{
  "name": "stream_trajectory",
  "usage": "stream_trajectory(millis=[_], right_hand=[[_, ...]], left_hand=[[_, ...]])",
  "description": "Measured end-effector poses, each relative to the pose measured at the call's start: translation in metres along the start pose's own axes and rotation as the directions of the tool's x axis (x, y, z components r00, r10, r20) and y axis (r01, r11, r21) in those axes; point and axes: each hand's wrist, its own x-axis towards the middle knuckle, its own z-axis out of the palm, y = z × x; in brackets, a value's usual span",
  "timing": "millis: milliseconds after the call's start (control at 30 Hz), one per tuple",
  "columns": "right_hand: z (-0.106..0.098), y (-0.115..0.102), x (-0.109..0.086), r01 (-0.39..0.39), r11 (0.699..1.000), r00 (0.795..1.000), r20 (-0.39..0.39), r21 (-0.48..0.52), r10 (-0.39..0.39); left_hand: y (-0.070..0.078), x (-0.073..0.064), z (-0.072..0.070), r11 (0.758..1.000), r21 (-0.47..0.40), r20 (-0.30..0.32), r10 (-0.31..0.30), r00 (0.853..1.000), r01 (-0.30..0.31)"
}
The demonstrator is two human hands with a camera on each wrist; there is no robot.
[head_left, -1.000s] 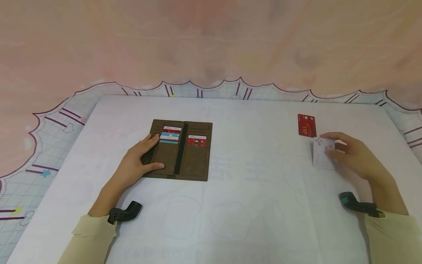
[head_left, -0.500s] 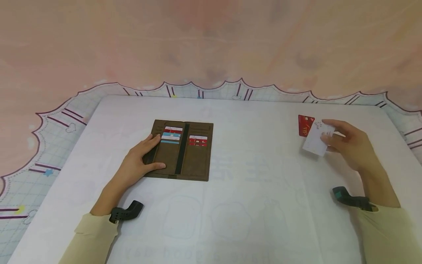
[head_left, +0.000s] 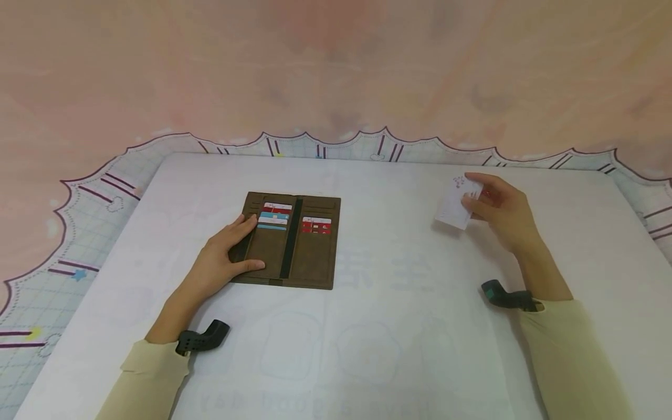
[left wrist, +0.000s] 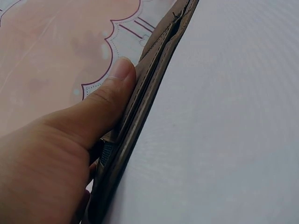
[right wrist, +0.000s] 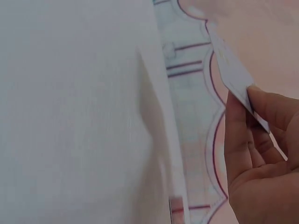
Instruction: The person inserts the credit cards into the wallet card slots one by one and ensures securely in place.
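Note:
An opened brown wallet [head_left: 312,256] lies on the white tabletop, with several cards [head_left: 274,216] in its left slots and more cards [head_left: 317,225] in its right slots. My left hand [head_left: 215,259] rests on its left side, fingers spread, thumb on the near part; the left wrist view shows the thumb [left wrist: 110,95] against the wallet's stitched edge. To the right, my right hand [head_left: 501,213] pinches a white card [head_left: 455,204] between thumb and fingers, tilted above the table. The red VIP card is mostly hidden behind that hand; in the right wrist view a red patch [right wrist: 177,210] shows.
A white table [head_left: 378,350] with faint printing spreads under both hands. Beyond its far edge hangs a pinkish cloth [head_left: 336,70] with a scalloped, patterned border. Black wrist cameras are strapped on the left wrist [head_left: 202,338] and right wrist [head_left: 506,296].
My right hand has lifted the white card and carried it left and away from me, passing over the red VIP card. The left hand and the wallet have hardly moved.

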Motion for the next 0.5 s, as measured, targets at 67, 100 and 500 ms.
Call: stream_trajectory(millis=[67,100,500], right_hand=[[0.010,-0.003,0.005,0.015,0.997,1.000,0.014,0.074,-0.016],[0.015,-0.006,0.007,0.019,0.995,1.000,0.018,0.096,-0.021],[0.067,-0.037,0.030,-0.050,0.977,0.998,0.036,0.208,0.043]], left_hand=[[0.000,0.000,0.000,1.000,0.000,-0.001,-0.003,1.000,0.003],[0.000,0.000,0.000,1.000,0.000,-0.001,-0.002,1.000,0.002],[-0.002,0.000,0.000,1.000,0.002,0.005,0.004,1.000,-0.004]])
